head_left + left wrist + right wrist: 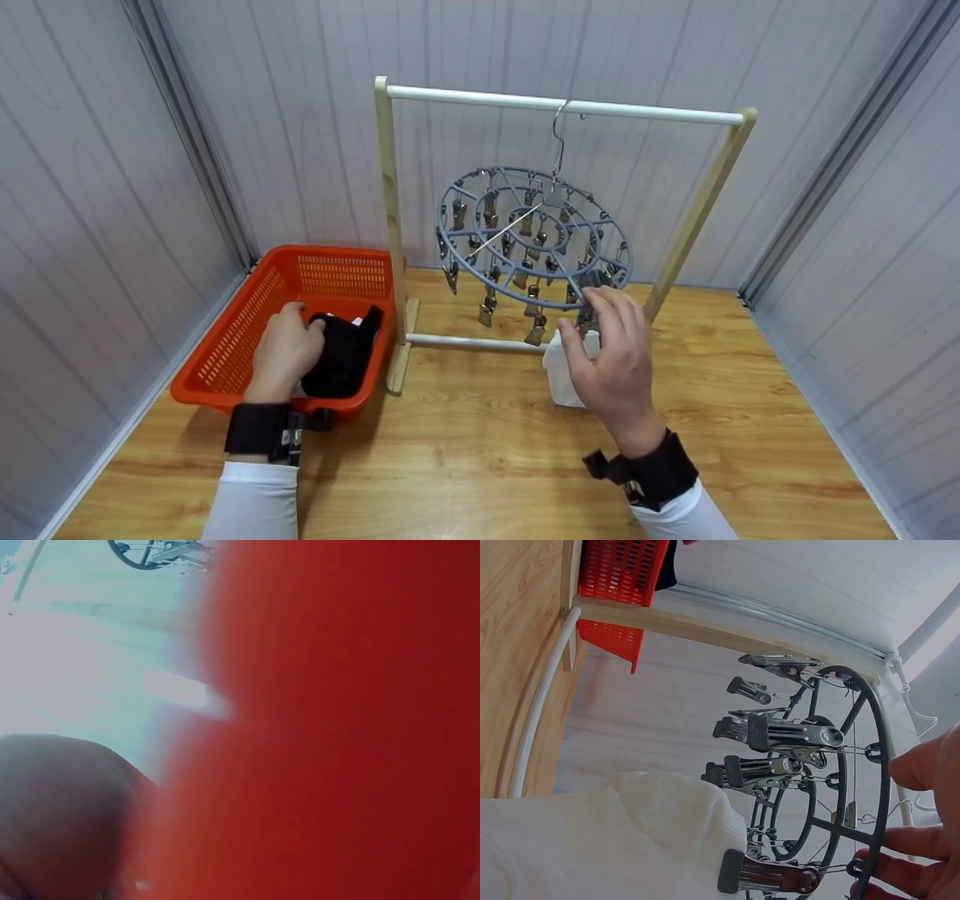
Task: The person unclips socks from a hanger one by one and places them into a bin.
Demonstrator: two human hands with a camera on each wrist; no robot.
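Head view. Nearest the camera are two white sleeves with black wrist straps. The right hand (611,352) is raised at the front edge of the round grey clip hanger (534,238); its fingers (616,311) are loosely curled about a clip on the rim, above the white garment (561,373), which hangs from that part of the rim down to the wooden tabletop (480,457). The hanger's hook hangs on the top bar of a wooden rack (564,106). The left hand (283,352) reaches into the orange basket (247,322) at the left, its fingers bent over a black garment (341,356) that lies against the basket's near right wall; whether they have closed on the cloth cannot be told. Grey panel walls enclose the scene.

Left wrist view. The frame is filled by a blurred red surface, apparently the basket wall, with part of the hand at lower left. The fingers do not show.

Right wrist view. The white garment (607,840) lies beside the hanger ring (881,787), its upper edge caught in a metal clip (769,877). Other clips (780,736) along the ring stand empty. The fingertips (922,765) rest on or near the ring, slightly apart, pinching nothing that shows.

Progress, as judged. One white piece appears pegged; most clips are free. The black piece, and any cloth under it in the basket, is yet to be hung.
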